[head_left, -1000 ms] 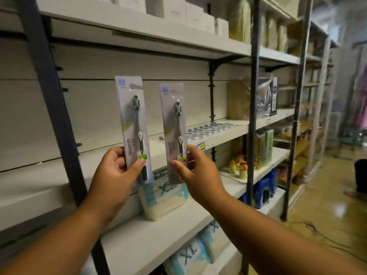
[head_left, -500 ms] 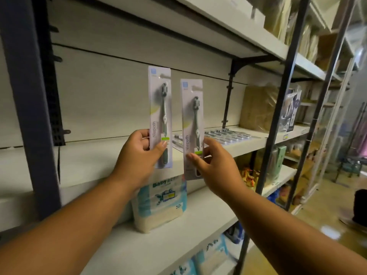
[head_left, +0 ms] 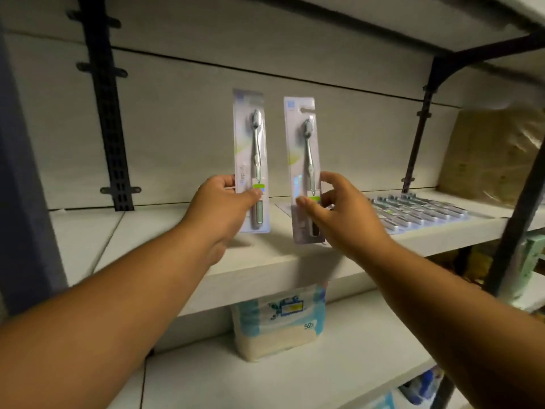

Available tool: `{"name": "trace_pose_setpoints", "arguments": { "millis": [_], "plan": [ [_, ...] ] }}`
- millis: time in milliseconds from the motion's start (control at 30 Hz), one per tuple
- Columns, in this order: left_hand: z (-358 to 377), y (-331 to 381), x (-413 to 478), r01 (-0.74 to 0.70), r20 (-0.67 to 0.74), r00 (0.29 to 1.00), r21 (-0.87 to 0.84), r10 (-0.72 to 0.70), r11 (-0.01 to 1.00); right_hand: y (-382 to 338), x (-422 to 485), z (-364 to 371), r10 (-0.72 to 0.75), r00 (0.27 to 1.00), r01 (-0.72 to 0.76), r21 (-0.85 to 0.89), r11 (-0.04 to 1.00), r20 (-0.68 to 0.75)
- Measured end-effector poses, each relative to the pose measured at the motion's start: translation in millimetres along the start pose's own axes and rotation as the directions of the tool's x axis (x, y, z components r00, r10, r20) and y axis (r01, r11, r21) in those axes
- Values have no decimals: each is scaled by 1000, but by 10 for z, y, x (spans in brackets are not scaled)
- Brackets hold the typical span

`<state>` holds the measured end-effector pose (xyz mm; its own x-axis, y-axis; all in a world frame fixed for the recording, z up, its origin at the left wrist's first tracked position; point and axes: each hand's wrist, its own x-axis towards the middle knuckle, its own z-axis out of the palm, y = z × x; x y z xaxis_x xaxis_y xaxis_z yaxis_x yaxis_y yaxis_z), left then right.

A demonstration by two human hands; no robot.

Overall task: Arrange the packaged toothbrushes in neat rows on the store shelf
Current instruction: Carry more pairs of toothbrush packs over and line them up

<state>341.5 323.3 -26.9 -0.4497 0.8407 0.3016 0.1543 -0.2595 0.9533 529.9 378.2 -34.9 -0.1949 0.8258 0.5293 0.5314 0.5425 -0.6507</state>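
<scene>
I hold one packaged toothbrush in each hand, both upright over the front of the shelf (head_left: 165,231); my left hand (head_left: 219,206) pinches the left pack (head_left: 250,149) low down, thumb across its face near the green band and fingers behind, while my right hand (head_left: 339,211) pinches the right pack (head_left: 303,160) by its lower part, thumb in front and forefinger on the right edge; so each grip is closed on its card, neither spread. Both packs stand with the long axis vertical, brush head up, their lower ends hanging just above the shelf board. The laid row of toothbrushes (head_left: 418,209) lies flat to the right, long axes running back toward the wall; it sits just beyond my right hand and well apart from my left. I judge the coming move turns on that: the right pack is nearer the row's open end and must tip from upright to flat beside it; the left pack follows after.
</scene>
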Motion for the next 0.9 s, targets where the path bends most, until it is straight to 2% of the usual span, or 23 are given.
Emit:
{"name": "trace_pose_setpoints", "arguments": {
  "millis": [133, 267, 400, 567, 667, 733, 833, 900],
  "plan": [
    [64, -16, 118, 30, -75, 997, 42, -26, 999, 109, 239, 48, -59, 986, 66, -40, 997, 154],
    [129, -44, 234, 105, -136, 987, 141, -86, 984, 240, 457, 47, -74, 932, 129, -134, 983, 354],
    [216, -99, 274, 165, -167, 979, 286, -120, 944, 297, 603, 13, -169, 846, 368, -325, 871, 505],
    [216, -238, 212, 180, -269, 960, 384, -77, 906, 250, 779, 29, -138, 755, 484, -403, 777, 641],
    [207, -256, 186, 156, -270, 963, 468, -28, 870, 178, 823, 37, -76, 650, 603, -452, 658, 756],
    [204, -267, 182, 153, -257, 966, 503, -21, 850, 151, 829, 71, -39, 642, 587, -458, 667, 766],
    [186, -295, 197, 153, -241, 970, 529, -24, 835, 160, 809, 232, -41, 658, 527, -421, 738, 752],
    [172, -322, 201, 156, -231, 972, 532, -34, 833, 137, 808, 292, -31, 654, 531, -429, 731, 756]
  ]
}}
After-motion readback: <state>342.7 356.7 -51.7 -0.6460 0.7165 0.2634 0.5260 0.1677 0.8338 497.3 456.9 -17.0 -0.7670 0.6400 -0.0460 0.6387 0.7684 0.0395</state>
